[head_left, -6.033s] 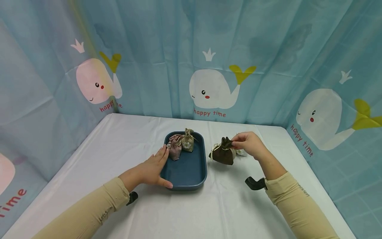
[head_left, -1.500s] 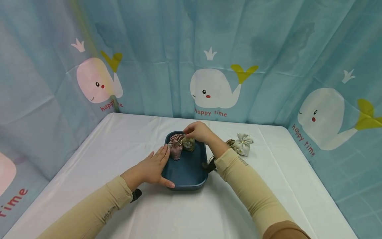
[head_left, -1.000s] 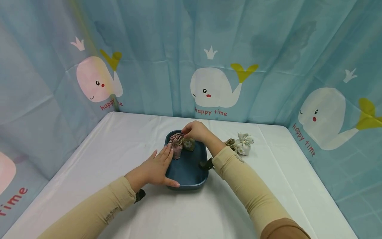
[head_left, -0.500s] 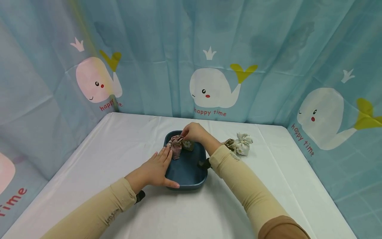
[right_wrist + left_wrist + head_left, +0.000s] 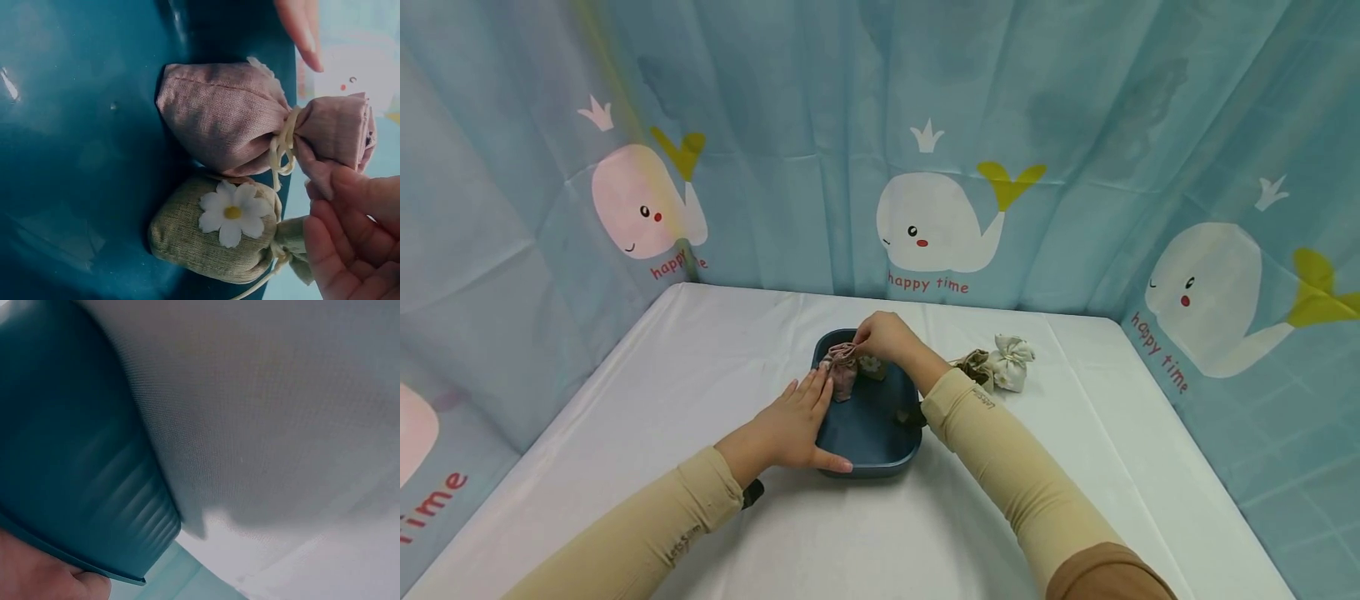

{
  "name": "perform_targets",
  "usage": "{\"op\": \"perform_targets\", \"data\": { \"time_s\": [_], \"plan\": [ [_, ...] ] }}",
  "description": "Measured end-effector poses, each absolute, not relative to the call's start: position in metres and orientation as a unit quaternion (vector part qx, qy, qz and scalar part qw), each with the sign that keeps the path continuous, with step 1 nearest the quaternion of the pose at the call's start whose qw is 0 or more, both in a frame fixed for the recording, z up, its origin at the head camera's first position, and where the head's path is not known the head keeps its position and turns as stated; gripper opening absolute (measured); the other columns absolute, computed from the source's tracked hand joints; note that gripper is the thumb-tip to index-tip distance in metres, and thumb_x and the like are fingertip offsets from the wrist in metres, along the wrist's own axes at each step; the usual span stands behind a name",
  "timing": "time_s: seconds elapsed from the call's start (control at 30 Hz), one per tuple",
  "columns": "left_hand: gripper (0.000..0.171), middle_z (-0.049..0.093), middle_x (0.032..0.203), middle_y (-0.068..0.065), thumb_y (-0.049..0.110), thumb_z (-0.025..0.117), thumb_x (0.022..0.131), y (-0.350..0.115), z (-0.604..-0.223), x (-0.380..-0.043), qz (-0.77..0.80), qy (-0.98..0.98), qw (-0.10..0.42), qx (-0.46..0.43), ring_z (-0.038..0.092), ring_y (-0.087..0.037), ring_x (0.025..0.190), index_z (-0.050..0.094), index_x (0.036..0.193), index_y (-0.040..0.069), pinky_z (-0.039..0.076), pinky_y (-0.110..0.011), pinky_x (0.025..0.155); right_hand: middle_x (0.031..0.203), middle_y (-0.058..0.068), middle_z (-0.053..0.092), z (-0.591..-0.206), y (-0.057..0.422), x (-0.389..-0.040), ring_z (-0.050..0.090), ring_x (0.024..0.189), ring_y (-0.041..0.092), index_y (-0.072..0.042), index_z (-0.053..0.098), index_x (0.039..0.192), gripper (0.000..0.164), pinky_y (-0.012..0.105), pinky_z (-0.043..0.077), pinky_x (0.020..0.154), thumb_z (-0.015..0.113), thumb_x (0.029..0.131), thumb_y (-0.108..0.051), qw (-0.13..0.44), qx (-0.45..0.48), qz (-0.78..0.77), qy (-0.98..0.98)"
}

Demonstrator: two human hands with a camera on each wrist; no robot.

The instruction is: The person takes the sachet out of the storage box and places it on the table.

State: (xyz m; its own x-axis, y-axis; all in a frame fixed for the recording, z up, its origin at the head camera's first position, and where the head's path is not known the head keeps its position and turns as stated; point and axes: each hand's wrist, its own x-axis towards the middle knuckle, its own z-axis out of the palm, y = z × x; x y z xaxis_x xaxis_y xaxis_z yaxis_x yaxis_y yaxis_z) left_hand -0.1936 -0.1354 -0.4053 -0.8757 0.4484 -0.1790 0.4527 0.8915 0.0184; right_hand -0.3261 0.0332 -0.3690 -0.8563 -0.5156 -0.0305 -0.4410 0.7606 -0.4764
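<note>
In the head view a dark blue tray stands mid-table. Inside, at its far end, lie a dusty pink drawstring pouch and a green drawstring pouch with a white flower, side by side. My right hand pinches the gathered neck of the pink pouch between thumb and fingers; the green pouch's neck is right beside these fingers. My left hand rests along the tray's left rim, fingers straight, thumb at the near corner. The left wrist view shows part of that hand against the tray's outer wall.
Right of the tray, a brownish pouch and a white pouch sit together on the white tablecloth. My right forearm covers part of the table near them. A blue whale-print curtain stands behind the table.
Six seconds ago my right hand held a dark brown pouch beside the tray; it has left that and moved left to the pink pouch. My left hand has shifted slightly right.
</note>
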Motion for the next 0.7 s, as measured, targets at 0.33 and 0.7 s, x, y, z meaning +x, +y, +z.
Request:
{"op": "perform_targets", "data": {
  "time_s": [0.33,0.7],
  "plan": [
    [0.132,-0.004,0.152,-0.018,0.094,0.03,0.055,-0.1358,-0.4064,-0.1942,-0.013,0.969,0.092,0.23,-0.001,-0.032,0.139,0.01,0.146,0.0,0.011,-0.049,0.109,0.074,-0.002,0.066,-0.3673,0.036,-0.3238,0.056,0.067,0.013,-0.012,0.073,0.081,0.012,0.023,0.046,0.058,0.063,0.086,-0.015,0.063,-0.248,-0.261,0.931],
    [0.133,-0.003,0.151,-0.019,0.095,0.027,0.054,-0.1362,-0.41,-0.1963,-0.013,0.968,0.089,0.234,-0.001,-0.032,0.139,0.011,0.146,0.0,0.011,-0.049,0.109,0.069,-0.001,0.063,-0.3651,0.0392,-0.3206,0.055,0.065,0.013,-0.012,0.071,0.08,0.012,0.024,0.045,0.057,0.061,0.087,-0.014,0.067,-0.239,-0.277,0.928]
  ]
}}
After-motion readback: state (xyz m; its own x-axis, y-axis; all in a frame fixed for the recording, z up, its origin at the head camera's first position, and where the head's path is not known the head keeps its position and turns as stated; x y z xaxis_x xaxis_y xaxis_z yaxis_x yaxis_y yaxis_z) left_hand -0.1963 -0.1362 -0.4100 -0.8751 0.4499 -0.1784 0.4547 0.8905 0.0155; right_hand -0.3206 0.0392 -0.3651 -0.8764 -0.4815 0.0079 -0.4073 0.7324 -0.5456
